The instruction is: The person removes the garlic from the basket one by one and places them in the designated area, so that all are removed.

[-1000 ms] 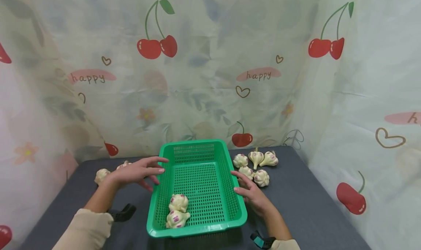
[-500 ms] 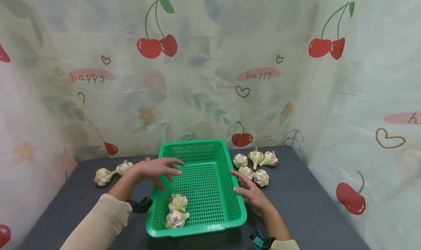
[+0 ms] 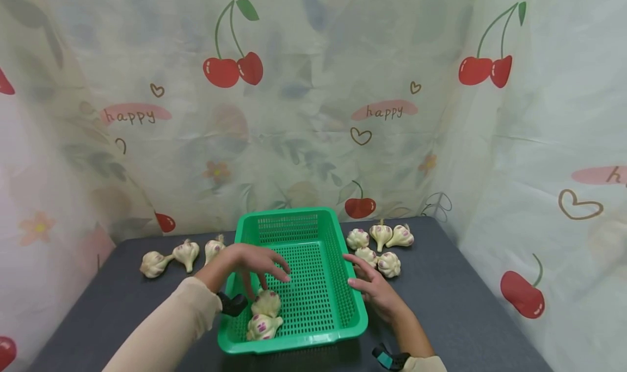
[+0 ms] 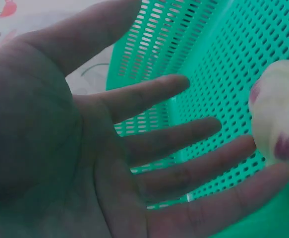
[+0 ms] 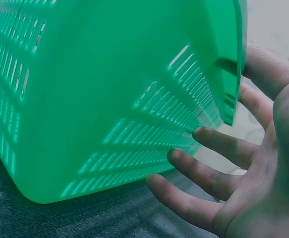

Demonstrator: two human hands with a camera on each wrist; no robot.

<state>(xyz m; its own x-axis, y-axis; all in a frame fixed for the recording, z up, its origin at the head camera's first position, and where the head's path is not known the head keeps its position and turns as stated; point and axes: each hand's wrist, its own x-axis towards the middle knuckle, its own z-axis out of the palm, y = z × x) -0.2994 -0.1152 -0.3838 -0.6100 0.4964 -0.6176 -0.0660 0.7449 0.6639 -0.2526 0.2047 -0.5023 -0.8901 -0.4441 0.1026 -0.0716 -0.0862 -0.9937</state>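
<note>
A green plastic basket (image 3: 294, 341) with perforated sides sits on the dark table. Two garlic bulbs lie in its near left corner, the farther one (image 3: 266, 303) behind the nearer one (image 3: 262, 327). My left hand (image 3: 257, 260) reaches over the left rim with fingers spread and nothing in the palm. In the left wrist view its lower fingertips are right beside a garlic bulb (image 4: 283, 114). My right hand (image 3: 376, 291) is at the basket's right side, its loosely bent fingers (image 5: 184, 198) along the outer wall and its thumb by the rim.
Left of the basket lie three garlic bulbs, the leftmost (image 3: 154, 264) with its stem to the right. Several more bulbs (image 3: 381, 236) are clustered beyond my right hand. A printed cloth curtain (image 3: 294, 116) hangs behind and beside the dark table (image 3: 450, 307).
My left hand has moved right from the basket's left rim, then nearer and lower to the garlic inside. The bulbs at left are uncovered. My right hand and the basket have stayed put.
</note>
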